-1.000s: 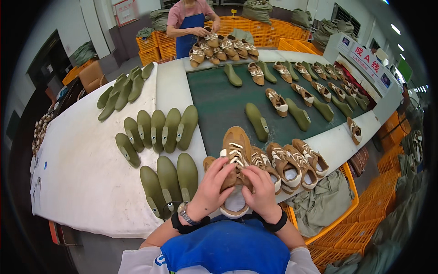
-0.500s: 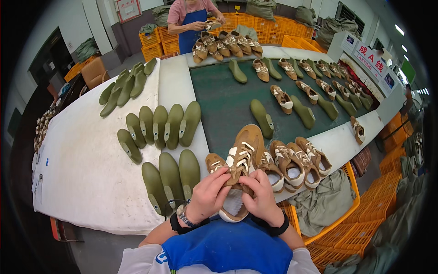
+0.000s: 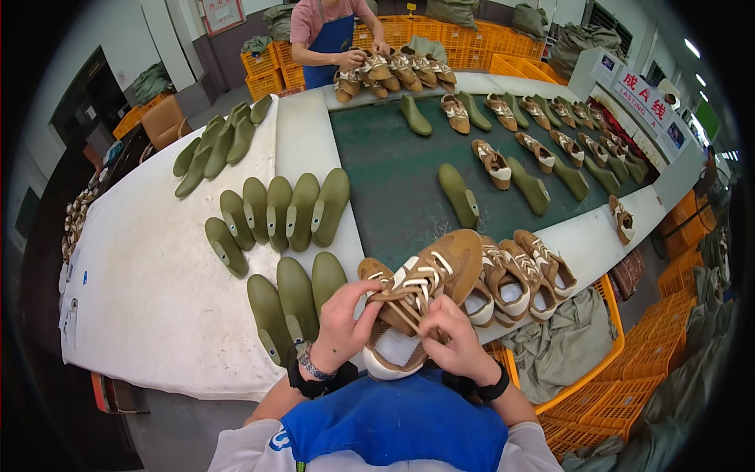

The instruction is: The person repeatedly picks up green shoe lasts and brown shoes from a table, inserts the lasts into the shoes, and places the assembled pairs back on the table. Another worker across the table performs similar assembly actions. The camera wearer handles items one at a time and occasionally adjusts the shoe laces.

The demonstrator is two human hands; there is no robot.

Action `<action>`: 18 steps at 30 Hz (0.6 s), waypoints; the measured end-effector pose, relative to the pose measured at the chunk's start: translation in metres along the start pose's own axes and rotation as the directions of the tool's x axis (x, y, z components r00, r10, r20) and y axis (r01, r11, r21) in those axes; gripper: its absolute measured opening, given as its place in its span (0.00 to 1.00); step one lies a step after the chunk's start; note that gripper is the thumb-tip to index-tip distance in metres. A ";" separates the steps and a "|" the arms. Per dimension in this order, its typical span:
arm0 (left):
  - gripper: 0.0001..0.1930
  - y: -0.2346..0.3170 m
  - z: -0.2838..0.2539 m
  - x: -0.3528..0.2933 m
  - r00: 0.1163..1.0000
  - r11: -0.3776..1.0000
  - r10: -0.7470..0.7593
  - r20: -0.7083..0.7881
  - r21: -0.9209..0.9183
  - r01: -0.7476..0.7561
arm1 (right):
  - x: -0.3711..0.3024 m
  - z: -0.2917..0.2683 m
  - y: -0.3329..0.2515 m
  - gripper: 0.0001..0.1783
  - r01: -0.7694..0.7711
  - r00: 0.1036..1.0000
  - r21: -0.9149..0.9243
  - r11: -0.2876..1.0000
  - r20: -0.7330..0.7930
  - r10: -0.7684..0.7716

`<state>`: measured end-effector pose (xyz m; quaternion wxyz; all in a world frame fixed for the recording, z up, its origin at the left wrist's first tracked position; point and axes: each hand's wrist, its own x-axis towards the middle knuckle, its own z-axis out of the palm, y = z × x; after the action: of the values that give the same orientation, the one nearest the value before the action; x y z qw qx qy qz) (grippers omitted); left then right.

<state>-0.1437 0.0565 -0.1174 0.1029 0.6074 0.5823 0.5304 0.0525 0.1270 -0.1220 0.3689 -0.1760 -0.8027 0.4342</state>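
Factory hall, long white bench [image 3: 157, 283] wrapped round a dark green conveyor belt [image 3: 393, 181], orange plastic crates [image 3: 629, 370] stacked along the right and far sides.

At the near edge of the bench, tan suede sneaker with white stripes and beige laces [image 3: 421, 291], toe pointing away, white lining showing at the heel. Left hand [image 3: 342, 322] curled, fingertips pinching a lace near the eyelets; right hand [image 3: 452, 338] closed around the lace ends on the other side. Lacing apparently under way, not finished: laces loose across the tongue, cannot tell how many eyelets remain.

Just right of it, at the same near edge, row of matching tan sneakers [image 3: 519, 275] lying touching one another, seemingly already handled. Left of it, three olive green plastic shoe lasts [image 3: 295, 303] side by side, bare, with more green lasts [image 3: 279, 212] further up the bench. On the belt, mixed lasts and sneakers [image 3: 503, 165] spaced apart. At the far end, another person in a blue apron [image 3: 330, 35] beside a pile of sneakers [image 3: 393, 71].
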 end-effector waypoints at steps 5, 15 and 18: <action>0.22 0.018 0.000 0.005 0.944 0.947 0.234 0.234 0.166 -0.276 | 0.002 0.016 0.002 0.22 -0.079 0.983 -0.002 0.997 -0.169 0.077; 0.09 0.011 -0.009 0.001 0.874 0.945 0.313 0.371 -0.216 -0.246 | -0.008 0.024 0.017 0.25 -0.094 0.873 0.618 0.781 -0.327 0.363; 0.10 -0.001 -0.017 -0.003 0.894 0.947 0.271 0.358 -0.264 -0.181 | -0.004 0.023 0.022 0.25 -0.072 0.924 0.630 0.773 -0.250 0.290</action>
<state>-0.1567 0.0466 -0.1127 0.2217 0.7489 0.4116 0.4697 0.0371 0.1241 -0.1497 0.4915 -0.1961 -0.5240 0.6673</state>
